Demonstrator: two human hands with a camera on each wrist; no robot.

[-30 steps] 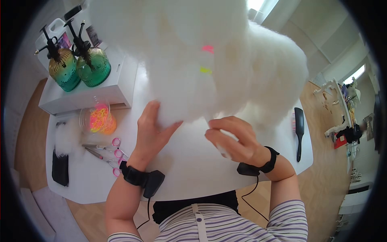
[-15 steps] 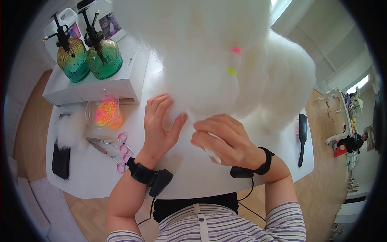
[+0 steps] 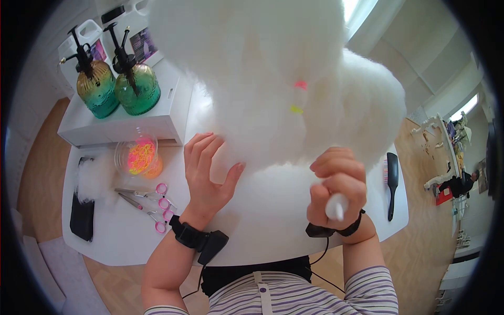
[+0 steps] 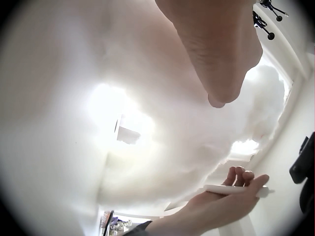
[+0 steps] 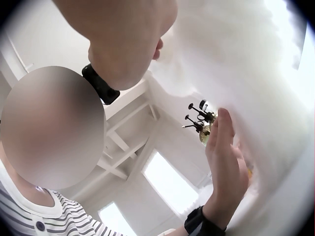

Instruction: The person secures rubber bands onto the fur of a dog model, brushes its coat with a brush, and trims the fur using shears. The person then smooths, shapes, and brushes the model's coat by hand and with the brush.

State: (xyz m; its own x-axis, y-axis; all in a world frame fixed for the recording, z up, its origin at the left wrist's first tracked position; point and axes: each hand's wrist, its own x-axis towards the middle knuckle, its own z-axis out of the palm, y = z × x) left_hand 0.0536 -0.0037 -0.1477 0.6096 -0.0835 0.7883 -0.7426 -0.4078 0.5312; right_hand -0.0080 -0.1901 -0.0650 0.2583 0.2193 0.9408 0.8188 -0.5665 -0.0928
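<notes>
A large mass of thick white fur (image 3: pixel 257 126) fills the top middle of the head view, with a pink band (image 3: pixel 300 85) and a yellow band (image 3: pixel 296 109) in it. My left hand (image 3: pixel 207 178) has its fingers extended and thumb spread, the fingertips right at the fur's lower left edge. Away to the right, just below the fur, my right hand (image 3: pixel 338 184) grips a slim white pen-shaped tool (image 3: pixel 337 207), its end facing up at the head camera. In the left wrist view this tool (image 4: pixel 229 189) lies across the right hand's fingers, a narrow tip at one end.
On the white table (image 3: pixel 262 226), scissors (image 3: pixel 144 199) with pink rings, a tub of coloured bands (image 3: pixel 139 157), a black case (image 3: pixel 82 218) and a loose fur tuft (image 3: pixel 94 178) lie left. Spray bottles (image 3: pixel 137 89) stand on a white box (image 3: pixel 121 123). A black brush (image 3: pixel 392 184) lies right.
My right hand has moved right, away from the fur's lower edge beside the left hand, and has turned so the white tool's end faces up. The left hand stays by the fur.
</notes>
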